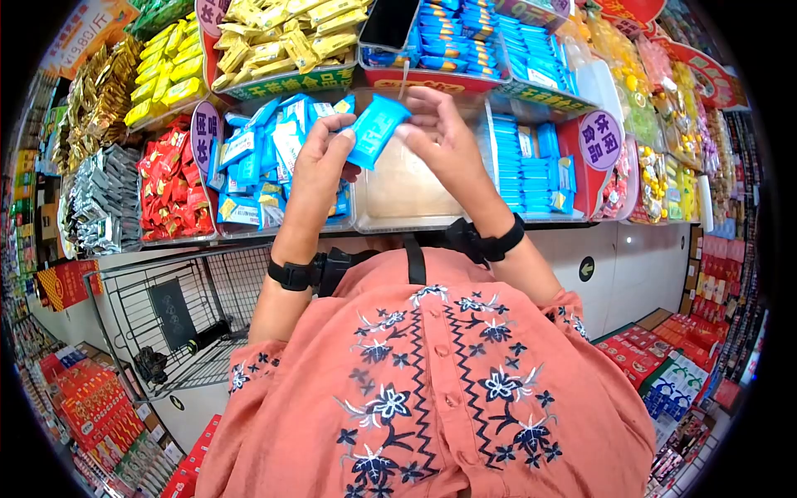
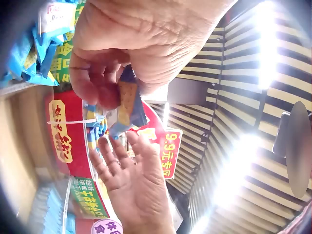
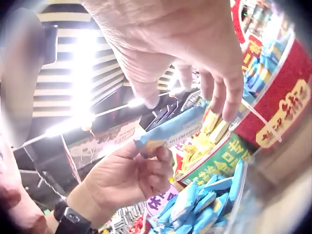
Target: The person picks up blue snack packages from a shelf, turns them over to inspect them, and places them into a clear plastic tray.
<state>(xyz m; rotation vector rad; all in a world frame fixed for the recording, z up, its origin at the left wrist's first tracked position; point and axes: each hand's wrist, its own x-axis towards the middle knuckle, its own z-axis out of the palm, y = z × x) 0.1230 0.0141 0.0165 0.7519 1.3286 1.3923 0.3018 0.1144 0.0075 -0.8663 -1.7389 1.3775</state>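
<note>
A blue wrapped snack packet (image 1: 378, 130) is pinched at one end between the thumb and fingers of my left hand (image 1: 322, 153). Its other side, seen in the left wrist view, carries a biscuit picture on the wrapper (image 2: 127, 100). My right hand (image 1: 452, 145) hovers at the packet's far end, fingers loosely spread; in the right wrist view these fingers (image 3: 219, 95) curl round nothing. Beneath both hands lies a clear tray with a tan bottom (image 1: 407, 195). Blue and white packets (image 1: 249, 170) fill the bin beside my left hand.
Neat rows of blue packets (image 1: 523, 170) stand in the bin to the right. Yellow packets (image 1: 286, 41) and red packets (image 1: 173, 187) fill other bins. A dark phone-like panel (image 1: 390, 23) sits above the tray. A wire shopping cart (image 1: 178, 311) stands at the lower left.
</note>
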